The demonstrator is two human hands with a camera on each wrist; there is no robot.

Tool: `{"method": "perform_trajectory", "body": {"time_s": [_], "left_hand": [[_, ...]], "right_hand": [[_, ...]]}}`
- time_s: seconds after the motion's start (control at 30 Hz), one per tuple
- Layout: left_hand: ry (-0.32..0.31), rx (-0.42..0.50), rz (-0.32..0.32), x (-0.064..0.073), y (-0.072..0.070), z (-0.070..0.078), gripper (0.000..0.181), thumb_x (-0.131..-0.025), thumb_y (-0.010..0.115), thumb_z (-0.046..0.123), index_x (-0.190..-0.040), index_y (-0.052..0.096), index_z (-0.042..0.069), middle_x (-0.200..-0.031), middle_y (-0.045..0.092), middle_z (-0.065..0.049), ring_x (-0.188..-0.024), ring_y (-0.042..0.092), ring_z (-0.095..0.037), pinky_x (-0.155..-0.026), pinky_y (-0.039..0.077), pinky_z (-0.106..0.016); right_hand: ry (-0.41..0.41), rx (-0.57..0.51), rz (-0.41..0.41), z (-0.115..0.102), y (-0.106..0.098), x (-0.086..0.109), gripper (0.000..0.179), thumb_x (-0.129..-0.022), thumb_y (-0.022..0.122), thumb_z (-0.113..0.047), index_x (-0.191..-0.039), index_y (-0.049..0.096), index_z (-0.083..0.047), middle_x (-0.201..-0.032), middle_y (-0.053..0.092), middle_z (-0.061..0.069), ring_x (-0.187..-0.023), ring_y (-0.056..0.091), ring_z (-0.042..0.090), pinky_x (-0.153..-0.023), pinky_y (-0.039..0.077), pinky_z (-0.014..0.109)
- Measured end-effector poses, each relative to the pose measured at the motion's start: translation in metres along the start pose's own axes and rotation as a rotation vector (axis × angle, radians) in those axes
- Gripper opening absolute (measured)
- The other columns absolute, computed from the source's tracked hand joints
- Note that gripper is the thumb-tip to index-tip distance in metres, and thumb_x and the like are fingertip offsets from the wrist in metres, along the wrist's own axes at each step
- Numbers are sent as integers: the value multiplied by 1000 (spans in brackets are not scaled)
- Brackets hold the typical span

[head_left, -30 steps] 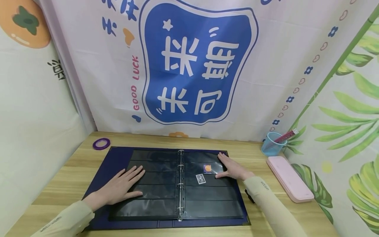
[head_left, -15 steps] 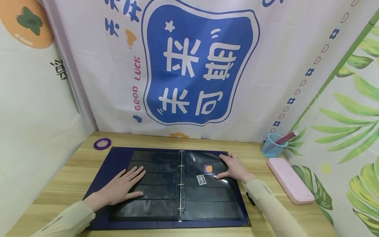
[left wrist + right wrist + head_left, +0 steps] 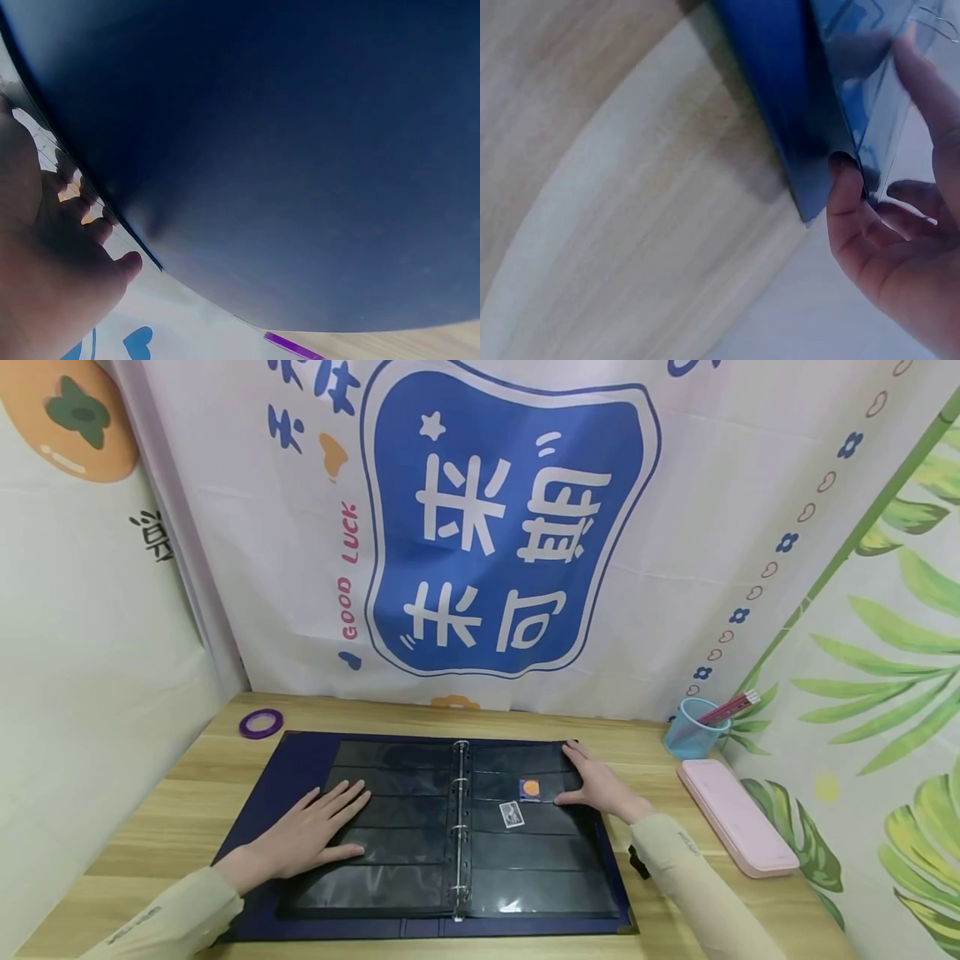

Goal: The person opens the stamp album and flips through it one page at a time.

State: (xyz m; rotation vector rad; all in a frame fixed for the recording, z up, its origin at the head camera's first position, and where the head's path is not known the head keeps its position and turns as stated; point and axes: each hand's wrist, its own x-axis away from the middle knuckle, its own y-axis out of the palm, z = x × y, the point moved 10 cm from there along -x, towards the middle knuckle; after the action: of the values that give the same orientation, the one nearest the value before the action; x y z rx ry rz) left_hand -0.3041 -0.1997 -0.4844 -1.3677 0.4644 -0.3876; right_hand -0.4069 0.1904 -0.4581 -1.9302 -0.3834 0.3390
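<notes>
A navy ring binder [image 3: 303, 752] lies spread on the table, with black pocket pages on both sides of its metal rings [image 3: 459, 835]. My left hand [image 3: 303, 831] rests flat on the left pocket page [image 3: 405, 843], fingers spread. My right hand [image 3: 603, 785] is at the upper right edge of the right pocket page [image 3: 540, 852]. In the right wrist view its thumb [image 3: 926, 86] lies over the page while the other fingers [image 3: 847, 199] curl round the edge. On that page show an orange-and-purple stamp [image 3: 529, 789] and a black-and-white stamp [image 3: 512, 814].
A roll of purple tape [image 3: 261, 723] lies at the back left of the wooden table [image 3: 142, 827]. To the right are a blue mesh cup [image 3: 690, 731] with pencils and a pink case [image 3: 738, 818]. Printed cloths [image 3: 510, 527] hang behind and at both sides.
The right pocket page bulged with bright glare half a second ago and now looks flatter. My right hand has shifted slightly right along its edge. The left hand stays put.
</notes>
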Motion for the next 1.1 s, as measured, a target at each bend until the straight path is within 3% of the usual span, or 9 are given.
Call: {"method": "perform_trajectory", "body": {"time_s": [0.13, 0.27, 0.4, 0.5, 0.67, 0.9, 1.1], "left_hand": [[-6, 9, -9, 0, -1, -1, 84, -93, 45, 69, -154, 36, 13, -162, 33, -12, -148, 34, -37, -114, 28, -66], [-5, 13, -5, 1, -3, -2, 84, -93, 47, 68, -154, 37, 12, -162, 34, -12, -148, 34, -38, -114, 27, -66], [-3, 13, -3, 2, -3, -2, 84, -93, 46, 69, -154, 37, 12, -161, 34, -13, -148, 34, -38, -114, 28, -66], [-4, 19, -5, 2, -2, -2, 84, -93, 46, 69, -154, 37, 12, -161, 34, -13, -148, 34, -38, -114, 27, -66], [-6, 28, -11, 2, -1, -2, 85, -93, 46, 69, -154, 37, 12, -162, 33, -13, -148, 33, -38, -114, 27, -66], [-3, 31, -6, 1, -3, -1, 85, -93, 47, 69, -154, 37, 11, -161, 33, -14, -148, 33, -39, -114, 27, -67], [12, 23, 10, 1, -4, 2, 84, -93, 49, 67, -153, 39, 9, -160, 35, -15, -146, 35, -40, -113, 28, -67]], "right_hand": [[35, -63, 55, 6, -11, 5, 89, -85, 79, -21, -150, 28, 12, -152, 33, 37, -136, 42, 52, -108, 41, 59], [113, -242, 50, 19, -16, 13, 66, -90, 73, -16, -139, 42, 15, -133, 54, 37, -112, 64, 44, -90, 56, 51], [171, -476, -12, 24, -16, 20, 38, -95, 65, -11, -121, 57, 15, -108, 69, 29, -79, 72, 24, -73, 62, 39], [195, -569, -54, 20, -21, 22, 31, -98, 61, -13, -113, 60, 14, -90, 71, 15, -73, 66, 13, -76, 62, 38], [207, -611, -55, 5, -44, 17, 35, -101, 57, -19, -113, 60, 14, -76, 61, -3, -70, 61, 7, -77, 61, 34], [206, -632, -2, -26, -85, 4, 41, -100, 58, -20, -122, 62, 14, -73, 61, -7, -65, 60, 2, -72, 59, 22], [200, -642, -41, -49, -97, -8, 42, -100, 58, -22, -126, 62, 11, -64, 57, -11, -61, 57, 1, -72, 58, 20]]}}
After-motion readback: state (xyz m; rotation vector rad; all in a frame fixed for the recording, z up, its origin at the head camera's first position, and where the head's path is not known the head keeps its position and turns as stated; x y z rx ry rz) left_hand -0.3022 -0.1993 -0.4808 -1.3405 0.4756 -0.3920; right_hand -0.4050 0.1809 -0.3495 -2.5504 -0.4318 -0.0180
